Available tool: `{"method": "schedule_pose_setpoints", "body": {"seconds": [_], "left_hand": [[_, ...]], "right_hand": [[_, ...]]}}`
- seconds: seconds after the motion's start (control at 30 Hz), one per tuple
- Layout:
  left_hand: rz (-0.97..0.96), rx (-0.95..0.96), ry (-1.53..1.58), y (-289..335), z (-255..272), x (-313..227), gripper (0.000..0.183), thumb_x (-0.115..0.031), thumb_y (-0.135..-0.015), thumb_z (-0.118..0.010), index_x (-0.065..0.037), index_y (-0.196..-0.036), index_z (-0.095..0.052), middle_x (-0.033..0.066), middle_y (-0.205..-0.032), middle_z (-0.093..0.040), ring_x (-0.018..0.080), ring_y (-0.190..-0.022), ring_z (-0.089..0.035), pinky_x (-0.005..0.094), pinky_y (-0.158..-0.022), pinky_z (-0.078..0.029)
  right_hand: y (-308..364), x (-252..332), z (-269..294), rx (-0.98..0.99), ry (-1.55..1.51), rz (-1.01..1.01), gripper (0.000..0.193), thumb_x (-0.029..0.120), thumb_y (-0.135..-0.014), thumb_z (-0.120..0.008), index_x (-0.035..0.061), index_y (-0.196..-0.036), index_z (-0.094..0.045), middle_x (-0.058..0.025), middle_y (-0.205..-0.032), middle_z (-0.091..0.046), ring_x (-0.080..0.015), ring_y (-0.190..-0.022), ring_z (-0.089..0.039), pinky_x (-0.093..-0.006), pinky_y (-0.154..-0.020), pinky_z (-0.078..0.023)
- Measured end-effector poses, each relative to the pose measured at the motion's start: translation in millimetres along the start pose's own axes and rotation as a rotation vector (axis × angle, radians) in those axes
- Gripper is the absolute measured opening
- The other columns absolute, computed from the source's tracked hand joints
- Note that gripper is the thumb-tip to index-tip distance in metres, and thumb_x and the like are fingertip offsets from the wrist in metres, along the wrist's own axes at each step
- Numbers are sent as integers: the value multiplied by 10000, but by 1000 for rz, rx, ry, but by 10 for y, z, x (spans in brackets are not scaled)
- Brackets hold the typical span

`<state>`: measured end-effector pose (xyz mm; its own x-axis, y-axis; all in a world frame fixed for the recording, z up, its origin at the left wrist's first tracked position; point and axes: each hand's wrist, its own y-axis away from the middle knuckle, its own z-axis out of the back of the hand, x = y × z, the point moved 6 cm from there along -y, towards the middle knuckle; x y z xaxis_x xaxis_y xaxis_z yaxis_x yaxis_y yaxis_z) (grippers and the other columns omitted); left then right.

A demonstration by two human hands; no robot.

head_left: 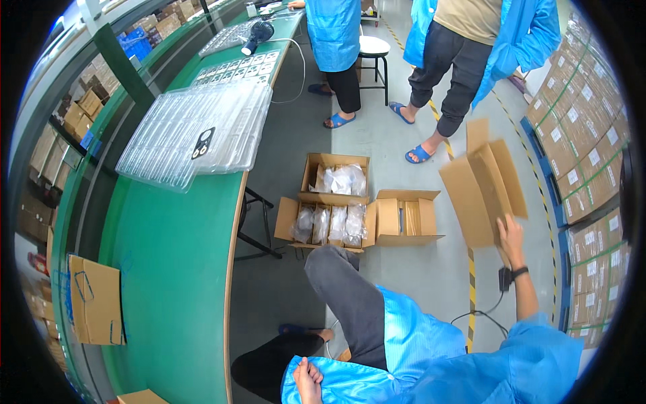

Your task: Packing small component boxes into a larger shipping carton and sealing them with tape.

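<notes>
Held out to the right, my right hand [511,239] grips the lower edge of an empty-looking cardboard box [476,202]. The box is tilted, its flaps stand open, and its upper part is slightly blurred. My left hand [308,382] is curled closed low in front of me, against the blue coat [350,384]; its fingers hide whatever might be in them. On the floor ahead are two open cartons [336,160] [286,219] with clear-bagged items [340,180] inside. Beside them sits another open carton [407,237].
A green workbench [175,289] runs along my left, bearing stacked clear plastic trays [202,128] and a cardboard box [97,303]. Two people in blue coats [334,34] stand ahead, near a white stool [373,47]. Strapped carton stacks [582,114] line the right. A black cable [474,313] hangs nearby.
</notes>
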<state>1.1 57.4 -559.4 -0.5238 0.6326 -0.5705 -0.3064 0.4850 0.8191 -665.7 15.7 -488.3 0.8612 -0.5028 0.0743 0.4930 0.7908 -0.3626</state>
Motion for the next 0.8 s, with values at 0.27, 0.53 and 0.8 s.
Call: {"method": "schedule_pose_setpoints", "body": {"seconds": [0.27,0.53,0.8], "left_hand": [[-22,36,-11,-145,232,158,258,-222,-1030,-506,-190,-775,-487,-87,-540,-293,40,-426,-250,222,-389,-194],[-93,-158,-199,196,21,-8,175,-187,-1023,-503,-142,-876,-587,-82,-605,-372,37,-482,-312,207,-436,-244],[-98,-241,-458,115,-182,-81,256,-265,-1008,-531,-129,-796,-576,-73,-595,-415,47,-479,-332,227,-448,-230]], "right_hand": [[-1863,1281,-609,-153,17,548,241,162,-902,-580,91,-1132,-595,-149,-784,-651,-352,-649,-627,-469,-570,-489],[-2472,1674,-2194,89,41,513,201,74,-828,-579,64,-1016,-648,-162,-845,-684,-349,-771,-674,-473,-643,-535],[-1747,895,-3744,491,-145,223,243,-41,-683,-598,-7,-883,-732,-261,-856,-677,-439,-885,-642,-472,-815,-535]]}}
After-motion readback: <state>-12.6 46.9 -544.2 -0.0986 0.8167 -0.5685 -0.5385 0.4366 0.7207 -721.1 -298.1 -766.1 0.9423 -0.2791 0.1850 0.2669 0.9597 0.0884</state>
